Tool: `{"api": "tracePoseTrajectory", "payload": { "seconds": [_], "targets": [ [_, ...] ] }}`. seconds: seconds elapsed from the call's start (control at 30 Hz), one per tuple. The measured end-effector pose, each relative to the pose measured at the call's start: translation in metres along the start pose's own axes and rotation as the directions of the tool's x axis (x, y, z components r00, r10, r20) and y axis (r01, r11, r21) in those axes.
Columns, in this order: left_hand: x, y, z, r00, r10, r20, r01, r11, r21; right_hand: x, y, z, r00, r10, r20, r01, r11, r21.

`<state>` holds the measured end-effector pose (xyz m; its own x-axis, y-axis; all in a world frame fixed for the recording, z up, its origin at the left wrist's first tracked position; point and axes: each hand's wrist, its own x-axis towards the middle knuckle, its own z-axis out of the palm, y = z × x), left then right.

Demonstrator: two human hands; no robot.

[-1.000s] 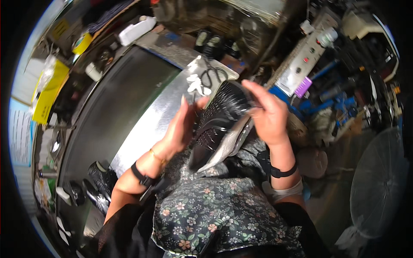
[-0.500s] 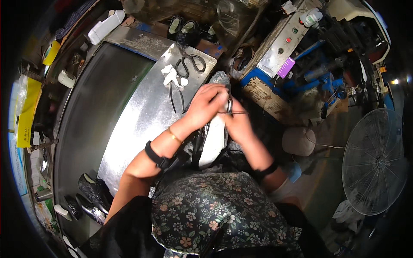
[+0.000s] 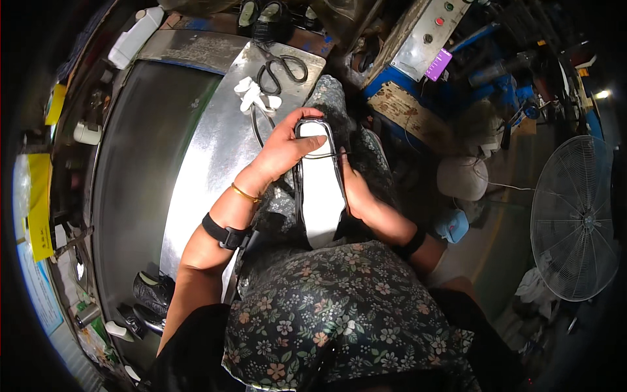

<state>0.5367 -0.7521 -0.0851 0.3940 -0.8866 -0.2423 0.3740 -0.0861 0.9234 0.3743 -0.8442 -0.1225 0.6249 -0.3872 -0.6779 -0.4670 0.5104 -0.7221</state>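
Left hand (image 3: 285, 150) is pinching the far end of a black shoe (image 3: 321, 186), thumb pressing on the white underside (image 3: 320, 171), fingers curling around the dark rim. Right hand (image 3: 361, 197) is bracing the opposite side with its palm; its lower fingers are hiding, so whether they are closing beneath, I cannot tell. A thin dark strand (image 3: 318, 156) is crossing the white face just below the thumb.

Landmark: the metal plate (image 3: 206, 176). The shoe is sitting off its right edge, underside up, above the lap of a floral apron (image 3: 339, 313).

Handling, by judgement: probably light; the underside is looking stiff and smooth, perhaps slippery under a bare thumb, the black sides likely softer and apt to dent. The rim seems the surest hold, one hand at the far end, the other supporting the side.

Outward: scissors (image 3: 305, 69) are lying on the plate's far part, white pieces (image 3: 258, 97) nearer. Left of the plate, a dark belt (image 3: 144, 163) is running alongside. Dark shoes (image 3: 153, 293) are resting by its near left corner. Well right of it, a round stool (image 3: 462, 178) is standing, then a fan (image 3: 575, 219).
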Motion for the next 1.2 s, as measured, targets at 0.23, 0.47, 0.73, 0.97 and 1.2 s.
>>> {"api": "tracePoseTrajectory", "payload": {
  "seconds": [0.23, 0.47, 0.73, 0.97, 1.2],
  "targets": [
    [0.020, -0.013, -0.007, 1.000, 0.021, -0.006, -0.021, 0.999, 0.030, -0.006, -0.039, 0.009, 0.806, -0.567, 0.171, 0.265, 0.088, -0.960],
    [0.025, 0.012, -0.038, 0.902, -0.105, 0.418, 0.009, 0.974, 0.224, -0.019, -0.017, -0.002, 0.775, -0.584, 0.241, 0.554, 0.445, -0.704],
    [-0.010, -0.028, 0.006, 0.817, -0.020, -0.577, 0.283, 0.884, 0.371, -0.009, -0.021, 0.010, 0.919, -0.352, 0.179, 0.394, 0.782, -0.483],
    [-0.030, -0.004, -0.001, 0.942, 0.198, -0.273, 0.294, -0.089, 0.951, -0.021, -0.031, 0.044, 0.957, -0.269, 0.105, 0.253, 0.604, -0.756],
    [-0.086, -0.050, 0.036, 0.762, 0.567, -0.312, -0.051, 0.533, 0.844, -0.016, 0.009, 0.016, 0.755, -0.626, 0.197, 0.649, 0.668, -0.365]
  ]
}}
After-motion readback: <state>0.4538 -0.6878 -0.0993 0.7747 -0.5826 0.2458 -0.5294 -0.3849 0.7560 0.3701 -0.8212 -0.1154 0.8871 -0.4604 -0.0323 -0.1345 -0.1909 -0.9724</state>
